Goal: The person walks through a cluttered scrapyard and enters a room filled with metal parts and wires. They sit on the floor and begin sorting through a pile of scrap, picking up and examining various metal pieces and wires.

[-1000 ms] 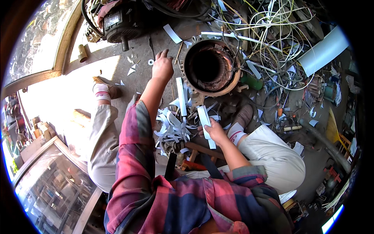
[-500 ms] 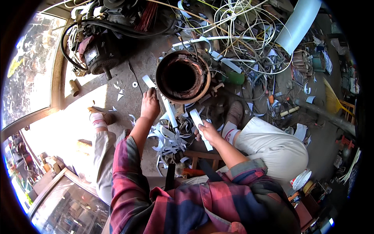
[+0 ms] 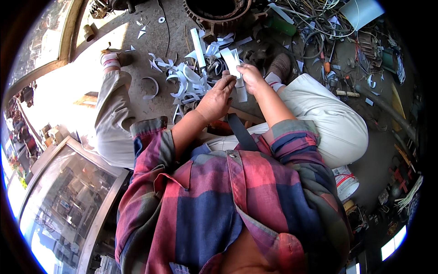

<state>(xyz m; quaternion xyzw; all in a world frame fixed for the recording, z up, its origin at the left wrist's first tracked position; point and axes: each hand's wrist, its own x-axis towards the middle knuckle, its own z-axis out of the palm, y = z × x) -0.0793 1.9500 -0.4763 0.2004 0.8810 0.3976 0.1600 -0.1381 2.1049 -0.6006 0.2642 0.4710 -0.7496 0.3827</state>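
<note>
Between my knees, my right hand (image 3: 252, 79) pinches flat white strips (image 3: 230, 60) of paper-like sheet. They overlap, one reaching up past the fingers and another hanging below them. My left hand (image 3: 216, 97) meets the strips from the left, its fingers pressed together against them near my right thumb; its fingertips are partly hidden. Just beyond lies a pile of curled white offcuts (image 3: 189, 78), with a separate straight strip (image 3: 198, 48) across its far side. The round metal motor housing (image 3: 218, 22) stands farther off, cut by the upper edge.
Tangled wires and tubing (image 3: 315, 23) lie at the far right, near a curved pale sheet (image 3: 362, 16) and a green cylinder (image 3: 281, 26). A long pipe (image 3: 388, 112) lies right of my knee. A framed glass panel (image 3: 68, 196) is at lower left, and a white bucket (image 3: 346, 182) at right.
My left hand has come back from beside the motor housing to the strips at my right hand. The view has tilted toward my body, so the housing now sits at the upper edge.
</note>
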